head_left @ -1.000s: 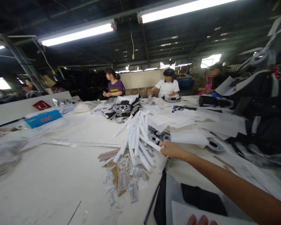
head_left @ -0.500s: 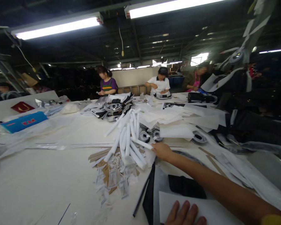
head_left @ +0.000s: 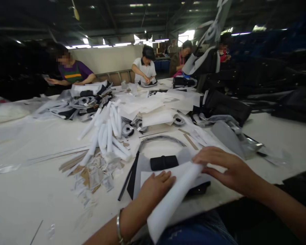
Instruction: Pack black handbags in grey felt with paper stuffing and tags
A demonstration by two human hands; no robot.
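Note:
A white sheet [head_left: 172,200] lies partly over a grey and black bag piece [head_left: 140,163], its near right part lifted and curled. My right hand [head_left: 219,165] pinches the sheet's upper right edge between thumb and fingers. My left hand [head_left: 158,183], with a bracelet at the wrist, rests on the flat part of the sheet, fingers extended. Just beyond the hands is a black rolled strap or handle [head_left: 163,162]. A dark curved tube [head_left: 163,137] arcs behind it.
White foam rods [head_left: 109,136] lie in a pile left of centre, beside small packets and tags [head_left: 94,177]. White sheets [head_left: 158,117] and coiled grey strips [head_left: 179,120] are farther back. Several people work across the table [head_left: 20,200].
The view has shifted right and down. My right hand has left the foam rod and come back to the sheet, which is now lifted and curled. More of my left hand shows.

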